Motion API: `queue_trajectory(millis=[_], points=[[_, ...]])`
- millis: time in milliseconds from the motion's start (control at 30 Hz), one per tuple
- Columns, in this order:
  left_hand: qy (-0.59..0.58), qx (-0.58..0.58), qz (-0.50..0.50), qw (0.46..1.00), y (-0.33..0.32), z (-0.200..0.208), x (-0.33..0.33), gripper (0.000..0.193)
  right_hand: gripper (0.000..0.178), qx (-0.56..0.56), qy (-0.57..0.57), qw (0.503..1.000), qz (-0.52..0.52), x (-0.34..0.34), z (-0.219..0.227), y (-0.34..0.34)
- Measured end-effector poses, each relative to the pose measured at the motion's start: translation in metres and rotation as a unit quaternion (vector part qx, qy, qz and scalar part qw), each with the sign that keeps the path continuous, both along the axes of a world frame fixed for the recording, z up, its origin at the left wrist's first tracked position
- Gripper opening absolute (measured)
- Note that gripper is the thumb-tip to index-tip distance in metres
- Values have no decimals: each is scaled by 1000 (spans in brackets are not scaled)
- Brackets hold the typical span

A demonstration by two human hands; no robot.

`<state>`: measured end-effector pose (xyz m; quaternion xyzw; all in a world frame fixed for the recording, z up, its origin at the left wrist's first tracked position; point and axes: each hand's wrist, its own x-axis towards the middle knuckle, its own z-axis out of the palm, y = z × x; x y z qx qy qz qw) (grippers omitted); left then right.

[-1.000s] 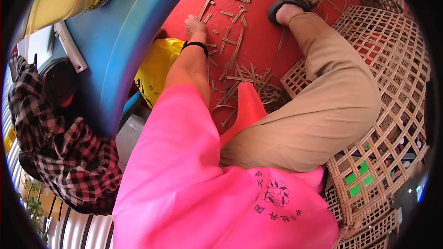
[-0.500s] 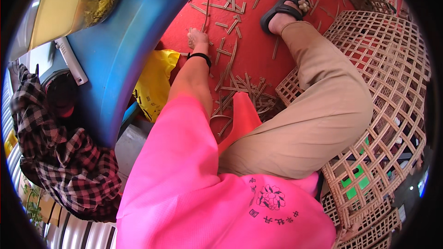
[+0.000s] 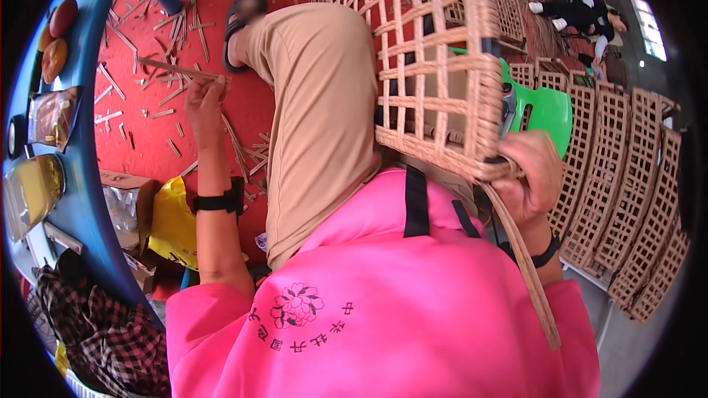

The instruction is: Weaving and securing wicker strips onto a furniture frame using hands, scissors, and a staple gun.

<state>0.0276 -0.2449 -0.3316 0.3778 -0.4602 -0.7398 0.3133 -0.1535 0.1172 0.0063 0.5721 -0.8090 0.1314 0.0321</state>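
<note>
My left hand is raised at the left with its fingers closed on a flat brown weaving strip, held above the red floor. At the right, my right hand grips the near corner of an open-weave wicker panel. That panel stands tilted beside my bent knee. From the corner under my right hand a long loose strip end hangs down across my pink apron. The fingertips of my right hand are partly hidden by the corner's rim.
Cut strip pieces litter the red floor. A blue table at the left bears fruit and food packs; a yellow bag lies beneath. Behind the panel stands a green plastic chair. Stacked woven panels and another person are at the right.
My view has turned rightward. The left hand, low near the floor before, has come up with the strip. My right hand, unseen earlier, now shows at the panel's corner.
</note>
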Motion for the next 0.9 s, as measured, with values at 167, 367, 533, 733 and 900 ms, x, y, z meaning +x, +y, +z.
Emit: queue_trajectory(millis=[167,367,533,733,900], points=[[93,-132,-56,985,40,193,-34,7,34,-151,2,987,62,6,5,-35],[193,-134,-199,951,109,308,-44,13,23,-239,37,966,95,6,-5,-26],[87,-314,-255,910,140,329,-45,23,30,-284,114,946,108,10,-16,-19],[157,-447,-245,846,161,335,-47,15,28,-317,105,935,121,10,-26,-10],[96,-560,-260,781,172,343,-45,12,25,-357,94,921,128,9,-34,-8]])
